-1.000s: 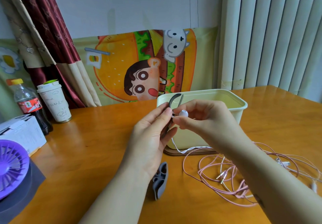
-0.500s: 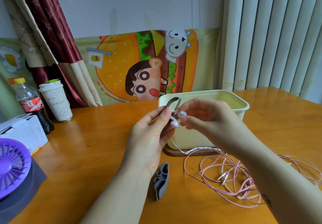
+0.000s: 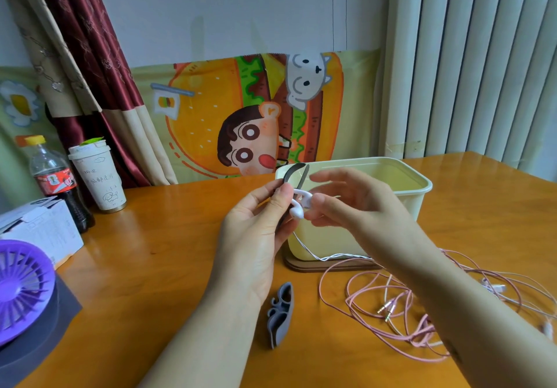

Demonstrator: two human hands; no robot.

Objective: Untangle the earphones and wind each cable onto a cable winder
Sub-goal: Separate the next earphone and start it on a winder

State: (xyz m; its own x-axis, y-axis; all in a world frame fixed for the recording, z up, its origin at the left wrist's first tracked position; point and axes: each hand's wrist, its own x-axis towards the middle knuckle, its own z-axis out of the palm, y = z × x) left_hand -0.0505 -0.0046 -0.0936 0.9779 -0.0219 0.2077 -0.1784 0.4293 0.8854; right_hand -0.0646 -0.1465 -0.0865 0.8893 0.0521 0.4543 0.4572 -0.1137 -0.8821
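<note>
Bare left hand [image 3: 253, 237] and right hand [image 3: 352, 206], dark mark [image 3: 456, 356] on right forearm [image 3: 452, 312]

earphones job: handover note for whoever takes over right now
Left hand grips the dark winder, thumb pinning the white earbuds to it.
Right hand is at the earbuds; grip blurred.
White cable trails to the table; nothing wound yet.
Pink earphones lie tangled; grey winder lies unused.
To do: wind white, untangle and wind pink.
</note>
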